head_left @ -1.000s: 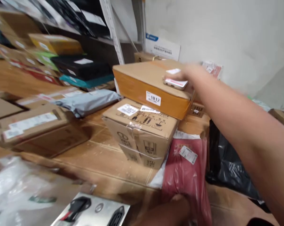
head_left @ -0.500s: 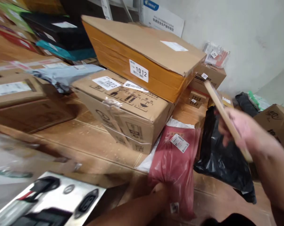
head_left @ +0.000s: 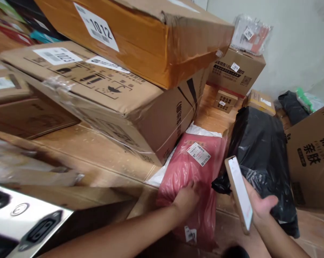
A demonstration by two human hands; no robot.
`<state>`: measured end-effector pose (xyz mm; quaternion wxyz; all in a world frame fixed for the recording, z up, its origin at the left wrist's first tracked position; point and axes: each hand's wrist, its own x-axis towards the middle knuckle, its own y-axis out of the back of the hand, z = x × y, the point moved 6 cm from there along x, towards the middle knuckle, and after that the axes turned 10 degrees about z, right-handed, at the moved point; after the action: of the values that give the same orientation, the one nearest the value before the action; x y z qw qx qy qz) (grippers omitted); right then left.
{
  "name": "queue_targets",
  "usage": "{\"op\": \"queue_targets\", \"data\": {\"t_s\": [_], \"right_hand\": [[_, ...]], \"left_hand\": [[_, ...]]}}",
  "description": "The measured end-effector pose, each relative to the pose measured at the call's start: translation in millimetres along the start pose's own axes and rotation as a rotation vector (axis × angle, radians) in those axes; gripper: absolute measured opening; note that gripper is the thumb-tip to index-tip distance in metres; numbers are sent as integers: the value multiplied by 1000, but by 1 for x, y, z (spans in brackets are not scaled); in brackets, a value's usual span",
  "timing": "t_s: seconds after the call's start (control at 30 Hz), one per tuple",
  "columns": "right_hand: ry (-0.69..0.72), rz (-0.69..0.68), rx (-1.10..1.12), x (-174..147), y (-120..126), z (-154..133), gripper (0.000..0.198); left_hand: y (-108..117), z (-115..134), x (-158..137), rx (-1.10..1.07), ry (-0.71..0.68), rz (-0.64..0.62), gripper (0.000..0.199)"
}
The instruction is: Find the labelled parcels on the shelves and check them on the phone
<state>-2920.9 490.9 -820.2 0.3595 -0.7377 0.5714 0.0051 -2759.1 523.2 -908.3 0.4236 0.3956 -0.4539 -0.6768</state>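
A red plastic parcel bag (head_left: 175, 175) with a white printed label (head_left: 199, 154) lies at the centre, partly over a white bag (head_left: 158, 178). My left hand (head_left: 188, 197) is on its middle, fingers curled and closed on the plastic; the fingertips are partly hidden. In my right hand (head_left: 258, 206) is a phone (head_left: 240, 193) in a tan case, tilted, its lit screen facing up. The thumb sticks out to the side. Just beyond the phone lies a large black plastic parcel (head_left: 258, 143).
On the left, a carton marked 1023 (head_left: 151, 118) carries a carton marked 1012 (head_left: 140, 46). Small cartons (head_left: 225, 101) stand behind, near the wall (head_left: 291, 39). A large carton (head_left: 312, 157) borders the right. A printed box (head_left: 43, 215) fills the lower left.
My view has moved closer to the stacked cartons. My right hand has lowered and turned the phone, so its screen now shows. My left hand stays on the red parcel bag.
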Motion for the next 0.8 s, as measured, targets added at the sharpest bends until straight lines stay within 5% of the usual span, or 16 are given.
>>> {"op": "queue_targets", "data": {"t_s": [0.2, 0.33, 0.5, 0.8], "right_hand": [[-138, 55, 73, -2, -12, 26, 75], [-185, 119, 47, -12, 4, 24, 79], [-199, 114, -3, -22, 29, 28, 57], [-252, 45, 27, -32, 28, 38, 81]], "left_hand": [[22, -31, 43, 84, 176, 46, 63], [23, -42, 49, 21, 162, 21, 66], [21, -41, 60, 16, 178, 5, 60], [17, -31, 72, 42, 190, 7, 47]]}}
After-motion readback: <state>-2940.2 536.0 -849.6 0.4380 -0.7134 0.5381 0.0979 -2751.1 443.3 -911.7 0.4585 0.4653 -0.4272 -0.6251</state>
